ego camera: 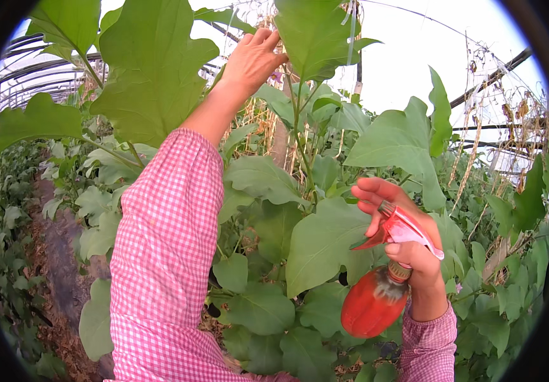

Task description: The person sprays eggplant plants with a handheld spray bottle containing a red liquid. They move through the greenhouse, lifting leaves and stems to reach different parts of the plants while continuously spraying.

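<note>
My left hand (255,59) is raised high among the eggplant leaves, its fingertips at the edge of a large upright leaf (315,40). Whether the fingers pinch the leaf or a stem is hidden from this side. Just below them a purple eggplant flower (275,76) shows beside the main stem. Lower at the right, my right hand (415,229) grips a red trigger spray bottle (374,303) around its neck and spray head. The thumb wraps the neck, while the other fingers extend past the trigger. The bottle hangs tilted in front of a broad eggplant leaf (327,243).
Dense eggplant plants (260,305) fill the space before me. A soil path (60,258) with dark sheeting runs along the left. Greenhouse hoops (40,71) arch overhead. Dried vines (475,162) hang at the right, and a clear plastic strip (351,38) dangles near the top.
</note>
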Available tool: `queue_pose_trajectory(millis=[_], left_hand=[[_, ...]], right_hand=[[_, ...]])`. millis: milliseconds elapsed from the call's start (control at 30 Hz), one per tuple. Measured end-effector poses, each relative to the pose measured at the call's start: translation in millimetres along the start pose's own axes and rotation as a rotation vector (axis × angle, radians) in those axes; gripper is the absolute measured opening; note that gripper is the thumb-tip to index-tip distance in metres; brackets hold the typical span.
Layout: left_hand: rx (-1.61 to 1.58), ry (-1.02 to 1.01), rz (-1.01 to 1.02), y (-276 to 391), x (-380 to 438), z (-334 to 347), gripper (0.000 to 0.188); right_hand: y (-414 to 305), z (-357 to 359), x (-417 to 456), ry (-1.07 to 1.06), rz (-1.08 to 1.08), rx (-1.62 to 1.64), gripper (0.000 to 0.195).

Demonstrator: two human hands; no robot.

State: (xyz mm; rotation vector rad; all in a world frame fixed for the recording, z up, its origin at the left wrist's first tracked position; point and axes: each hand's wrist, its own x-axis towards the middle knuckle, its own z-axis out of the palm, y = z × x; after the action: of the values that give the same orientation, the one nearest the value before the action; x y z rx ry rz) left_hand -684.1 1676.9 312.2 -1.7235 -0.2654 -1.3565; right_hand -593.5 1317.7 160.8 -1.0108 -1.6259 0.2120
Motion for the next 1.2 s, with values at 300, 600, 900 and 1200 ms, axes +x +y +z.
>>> queue_pose_trajectory(millis=[300,600,900,1200], left_hand=[[-0.151,-0.114,0.208,-46.2,5.0,-1.5,0.008],[-0.472,-0.258,0.016,-30.8,-4.8,-30.7,0.018],[-0.479,-0.265,-0.034,-27.5,-8.1,-38.7,0.017],[-0.710,0.424,-0.259,15.0,-39.0,-38.0,0.019]], right_hand=[[6.5,50.8,71.4,-0.041,0.233,0.225,0.059],[55.7,75.9,151.2,0.171,0.099,0.002,0.025],[80.4,81.5,178.8,0.293,0.065,-0.185,0.020],[87.1,39.8,89.8,0.294,0.077,-0.113,0.029]])
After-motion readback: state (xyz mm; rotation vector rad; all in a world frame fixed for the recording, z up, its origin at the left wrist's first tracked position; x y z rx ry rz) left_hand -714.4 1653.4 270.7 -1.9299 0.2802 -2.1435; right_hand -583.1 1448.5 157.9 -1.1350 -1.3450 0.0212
